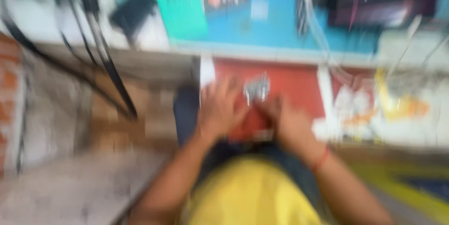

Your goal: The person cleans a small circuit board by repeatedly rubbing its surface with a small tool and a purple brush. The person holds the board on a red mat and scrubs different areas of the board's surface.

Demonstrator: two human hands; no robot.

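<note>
Cables point(100, 52): dark, hanging down on the left against a brick and plaster wall point(51, 108).
Bench point(280, 28): blue top across the back, cluttered with blurred things; a teal box point(180, 3) stands at its left end.
Red panel point(290, 84): the front face below the bench edge, straight ahead of the person.
Left hand point(220, 108): fingers spread, raised before the red panel, just left of a small metal part; too blurred to tell whether it grips.
Metal part point(257, 88): shiny, small, between the two hands at fingertip height, in front of the red panel.
Right hand point(287, 119): just below and right of the part, fingers curled towards it; hold unclear. A red band point(321, 159) circles the wrist.
Shirt point(248, 192): yellow, at the bottom of view.
</note>
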